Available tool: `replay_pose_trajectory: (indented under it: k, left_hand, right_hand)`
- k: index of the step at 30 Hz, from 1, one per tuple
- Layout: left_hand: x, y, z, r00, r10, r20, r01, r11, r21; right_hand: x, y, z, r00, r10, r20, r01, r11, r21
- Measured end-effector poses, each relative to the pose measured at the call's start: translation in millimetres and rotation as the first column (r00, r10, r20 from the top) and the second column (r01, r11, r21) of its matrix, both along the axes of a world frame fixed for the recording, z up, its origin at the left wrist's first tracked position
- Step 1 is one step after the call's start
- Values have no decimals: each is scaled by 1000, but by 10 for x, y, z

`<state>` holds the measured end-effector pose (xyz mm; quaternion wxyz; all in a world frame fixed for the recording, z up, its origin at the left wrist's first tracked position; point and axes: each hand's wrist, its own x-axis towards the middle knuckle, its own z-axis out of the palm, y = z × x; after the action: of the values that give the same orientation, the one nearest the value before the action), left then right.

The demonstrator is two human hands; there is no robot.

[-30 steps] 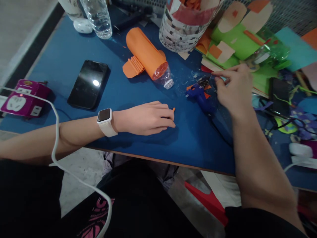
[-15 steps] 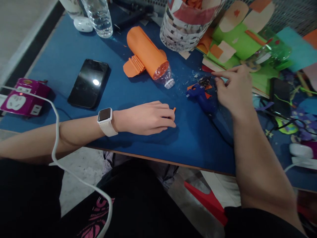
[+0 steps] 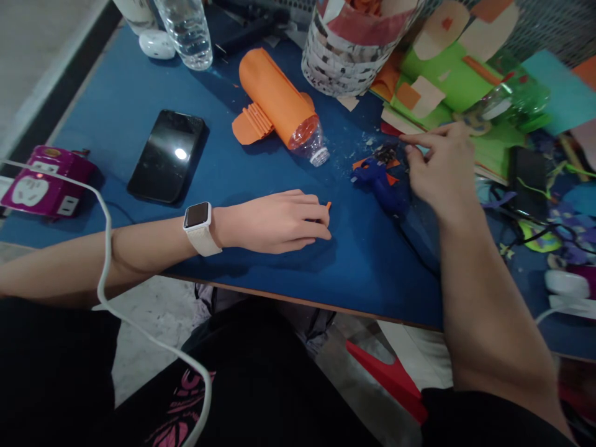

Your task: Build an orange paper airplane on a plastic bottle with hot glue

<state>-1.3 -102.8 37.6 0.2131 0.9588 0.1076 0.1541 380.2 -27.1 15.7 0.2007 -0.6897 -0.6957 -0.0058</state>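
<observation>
My left hand [image 3: 277,223] lies palm down on the blue table, wearing a white smartwatch. Its fingers are curled, and the tip of a small orange paper piece [image 3: 328,205] pokes out at the fingertips; the rest is hidden. My right hand [image 3: 444,167] is over the table with index finger and thumb brought close together; anything between them is too small to make out. Just left of it lies a blue glue gun [image 3: 384,186], nozzle end among orange scraps and dark residue. Beyond both hands, a plastic bottle wrapped in orange paper [image 3: 274,96] rests on its side.
A black phone [image 3: 167,155] and purple socket block [image 3: 51,183] sit left. A clear water bottle [image 3: 189,37] and woven paper basket [image 3: 335,62] stand behind. Green paper craft [image 3: 433,74] and scraps crowd the right. A white cable [image 3: 106,261] crosses above my left forearm.
</observation>
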Motion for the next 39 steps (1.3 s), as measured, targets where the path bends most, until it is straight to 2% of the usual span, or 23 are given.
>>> replay_pose_trajectory:
  k: [6, 12, 16, 20, 23, 27, 29, 31, 33, 36, 39]
  left_hand:
    - [-4, 2, 3, 1000, -17, -9, 18, 999, 43]
    - [-4, 7, 7, 999, -24, -22, 25, 997, 71]
    - [-11, 12, 17, 999, -51, -14, 52, 993, 103]
    - [-21, 7, 18, 999, -45, 22, 42, 989, 143]
    - [-19, -3, 21, 1000, 10, 20, -13, 989, 149]
    - [-1, -12, -2, 995, 101, -24, -96, 983, 157]
    - [9, -10, -33, 989, 147, -14, -142, 973, 180]
    - [15, -5, -64, 977, 214, 16, -213, 960, 183]
    - [15, 3, -80, 954, 297, 47, -300, 942, 149]
    - [7, 19, -72, 918, 392, 68, -396, 915, 74]
    - [1, 38, -63, 893, 444, 69, -447, 894, 27]
  right_hand:
    - [-5, -4, -14, 1000, -8, 20, 8, 1000, -6]
    - [-78, 5, 45, 999, -41, -19, 43, 992, 120]
    - [-181, -31, 111, 977, 44, -209, -3, 982, 191]
    - [-339, -120, 172, 903, 156, -399, -28, 950, 310]
    - [-415, -163, 189, 866, 202, -458, -20, 929, 371]
    - [-443, -174, 165, 869, 229, -439, -31, 910, 414]
    - [-459, -196, 158, 862, 322, -392, -94, 861, 500]
    - [-493, -248, 173, 837, 433, -335, -172, 789, 589]
    - [-543, -326, 213, 809, 519, -274, -263, 737, 622]
    - [-631, -463, 289, 756, 631, -174, -436, 684, 584]
    - [-721, -590, 336, 688, 723, -64, -638, 645, 422]
